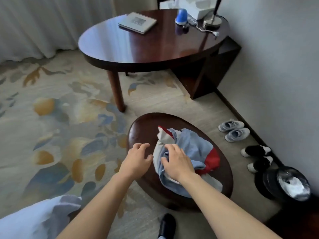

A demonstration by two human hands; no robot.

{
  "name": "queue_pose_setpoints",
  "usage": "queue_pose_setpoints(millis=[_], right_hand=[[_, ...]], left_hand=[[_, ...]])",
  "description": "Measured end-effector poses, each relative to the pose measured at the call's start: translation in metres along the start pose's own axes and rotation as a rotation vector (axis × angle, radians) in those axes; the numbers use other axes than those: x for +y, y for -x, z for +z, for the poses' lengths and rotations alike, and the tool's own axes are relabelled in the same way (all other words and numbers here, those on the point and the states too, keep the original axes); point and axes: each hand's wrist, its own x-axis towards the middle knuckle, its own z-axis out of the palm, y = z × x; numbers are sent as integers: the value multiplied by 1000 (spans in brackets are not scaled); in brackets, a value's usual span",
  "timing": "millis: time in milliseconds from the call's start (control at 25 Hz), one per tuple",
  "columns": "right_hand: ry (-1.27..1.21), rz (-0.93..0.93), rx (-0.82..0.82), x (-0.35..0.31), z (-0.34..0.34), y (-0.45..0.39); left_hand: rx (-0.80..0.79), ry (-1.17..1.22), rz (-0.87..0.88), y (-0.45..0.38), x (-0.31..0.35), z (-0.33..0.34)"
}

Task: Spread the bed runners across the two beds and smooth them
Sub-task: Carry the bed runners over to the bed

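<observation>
A crumpled cloth (193, 144) in light blue, white and red lies bunched on a dark oval stool (145, 128). My right hand (177, 161) rests on the cloth's left side, fingers curled into its folds and pinching the fabric. My left hand (138, 158) hovers just left of the cloth over the stool's edge, fingers apart and holding nothing. A corner of white bedding (34, 219) shows at the bottom left. No spread runner is in view.
A round dark wooden table (120, 49) stands ahead with a book (137, 22), a blue object (181, 16) and a lamp base (212, 20). Two pairs of shoes (234, 130) and a black bin (291, 185) line the right wall. Patterned carpet (60, 126) stretches left.
</observation>
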Motion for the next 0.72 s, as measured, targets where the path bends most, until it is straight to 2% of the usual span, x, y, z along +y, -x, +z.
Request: queue_pose_setpoints(millis=[240, 440, 600, 720], right_hand=[[-72, 167, 1, 78, -5, -14], [-119, 332, 21, 131, 24, -34], [-197, 503, 98, 182, 56, -61], [-327, 658, 157, 220, 84, -83]], left_hand=[[-119, -105, 32, -58, 35, 42], [-179, -119, 70, -117, 34, 77], [-121, -102, 59, -174, 19, 104], [-94, -2, -49, -220, 2, 133]])
